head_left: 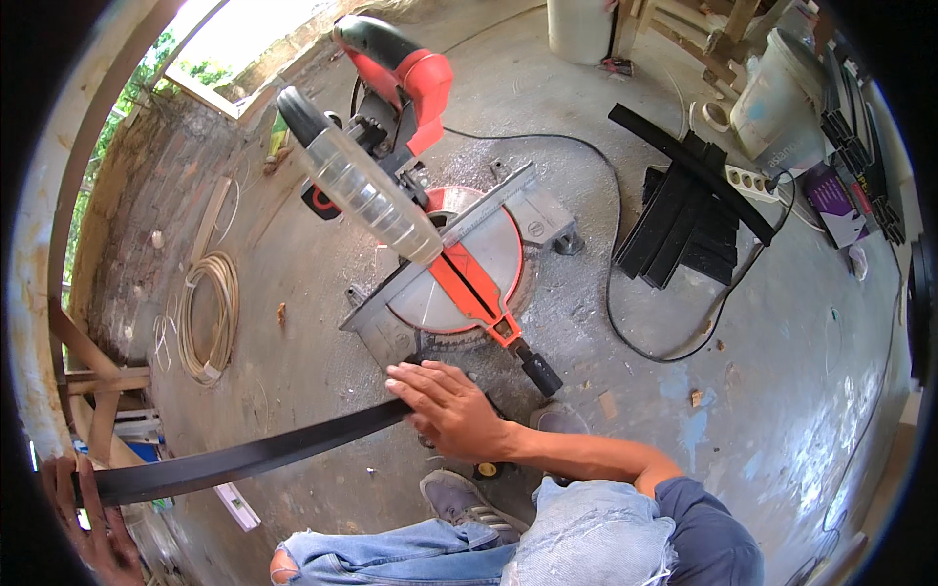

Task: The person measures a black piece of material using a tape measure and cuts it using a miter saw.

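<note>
A long black strip (264, 451) slants across the lower left, its right end close to the front of a mitre saw. My left hand (93, 523) is at the far left rim, its fingers closed round the strip's outer end. Near the saw base, my right hand (454, 410) grips the other end, fingers over the top; the very tip is hidden by them. The red and black mitre saw (401, 83) stands on the floor with its head raised. It has a clear blade guard (376, 195), a metal fence (459, 230) and a red-edged turntable (415, 303).
Black cut pieces (674, 220) lie stacked at the right beside a power strip (752, 183). A black cable (611, 293) loops over the floor. A coiled hose (210, 317) lies left, near a brick wall. White buckets (782, 103) stand behind. Pale shavings surround the saw.
</note>
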`<state>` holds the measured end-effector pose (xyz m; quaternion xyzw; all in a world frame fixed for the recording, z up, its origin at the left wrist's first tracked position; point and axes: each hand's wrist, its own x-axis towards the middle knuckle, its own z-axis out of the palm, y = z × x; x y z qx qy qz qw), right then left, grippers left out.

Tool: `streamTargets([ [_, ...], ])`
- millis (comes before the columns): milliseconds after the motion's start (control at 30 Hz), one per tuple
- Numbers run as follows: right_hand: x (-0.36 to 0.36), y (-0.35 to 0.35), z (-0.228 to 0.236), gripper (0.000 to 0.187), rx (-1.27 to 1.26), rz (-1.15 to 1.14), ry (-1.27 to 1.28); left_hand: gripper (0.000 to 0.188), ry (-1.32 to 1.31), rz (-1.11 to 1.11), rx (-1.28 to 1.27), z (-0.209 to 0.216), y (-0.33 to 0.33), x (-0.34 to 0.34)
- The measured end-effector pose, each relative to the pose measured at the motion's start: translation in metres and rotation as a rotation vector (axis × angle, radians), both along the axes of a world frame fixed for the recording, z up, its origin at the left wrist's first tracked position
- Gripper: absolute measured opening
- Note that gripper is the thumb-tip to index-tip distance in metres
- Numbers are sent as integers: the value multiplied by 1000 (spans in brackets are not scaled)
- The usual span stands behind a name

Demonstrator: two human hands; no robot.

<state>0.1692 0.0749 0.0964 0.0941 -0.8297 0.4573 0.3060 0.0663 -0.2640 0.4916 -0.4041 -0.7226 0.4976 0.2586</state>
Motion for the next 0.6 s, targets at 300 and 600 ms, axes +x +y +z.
streamTargets([
  [300,-22,121,-31,47,95,-627,-70,59,-742,-9,716,-199,79,-42],
  [600,-78,194,-109,51,-42,-900,-147,53,-995,82,984,-384,159,-50],
])
